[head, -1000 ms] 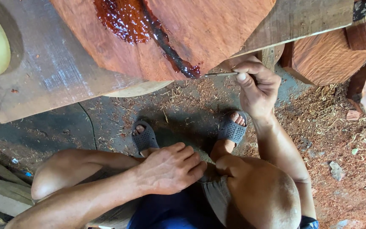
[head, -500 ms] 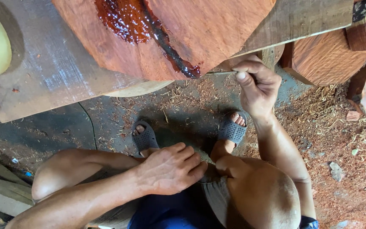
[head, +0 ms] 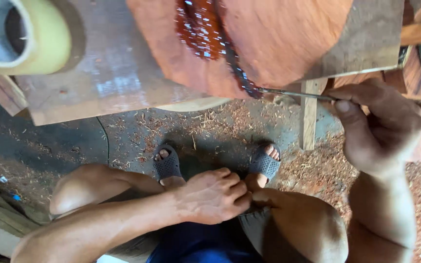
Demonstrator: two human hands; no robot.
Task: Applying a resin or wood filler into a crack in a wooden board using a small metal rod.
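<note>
We pinch a thin metal rod [head: 296,94] between the thumb and curled fingers of our right hand [head: 378,127], at about three o'clock in the view, and its tip touches the lower end of the dark, glossy wet streak [head: 220,46] running down the reddish wood slab [head: 278,39] at twelve o'clock. Our left hand [head: 213,196] lies at six o'clock with fingers loosely curled and holding nothing, resting between our knees just above our two sandalled feet [head: 167,163]. The slab sits on a grey board [head: 108,73] beside a roll of tape [head: 23,34] at ten o'clock, over a floor strewn with sawdust [head: 317,170].
</note>
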